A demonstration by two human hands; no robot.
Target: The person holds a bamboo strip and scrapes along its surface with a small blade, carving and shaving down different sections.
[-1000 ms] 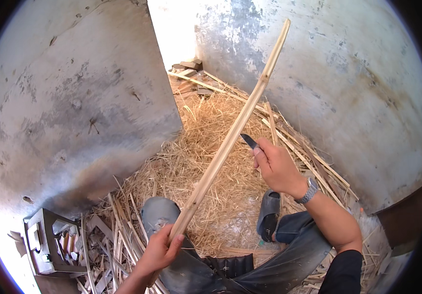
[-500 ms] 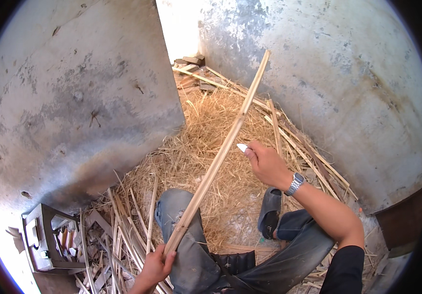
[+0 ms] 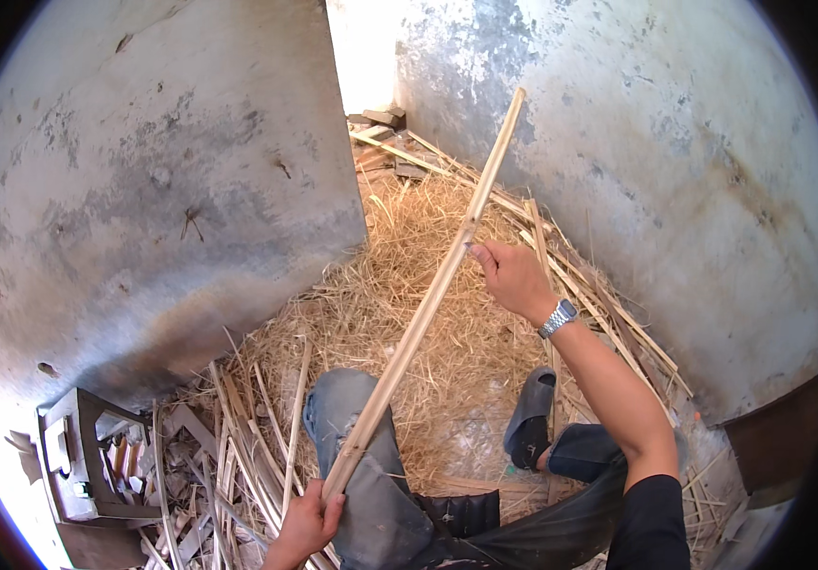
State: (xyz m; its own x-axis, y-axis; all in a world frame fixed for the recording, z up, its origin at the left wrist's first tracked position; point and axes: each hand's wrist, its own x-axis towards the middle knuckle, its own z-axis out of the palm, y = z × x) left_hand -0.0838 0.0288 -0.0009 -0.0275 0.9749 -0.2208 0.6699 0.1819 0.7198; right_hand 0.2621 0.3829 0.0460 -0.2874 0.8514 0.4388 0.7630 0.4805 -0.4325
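My left hand (image 3: 309, 522) grips one long, pale, knotted strip (image 3: 430, 302); my right hand (image 3: 520, 279) clasps one mostly hidden knife (image 3: 469, 246).

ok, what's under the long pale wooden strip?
Along the strip: faded denim-clad knee below its lower part, loose straw-coloured shavings below its middle. Whatever it directly covers is hidden; contact with the knee can't be confirmed.
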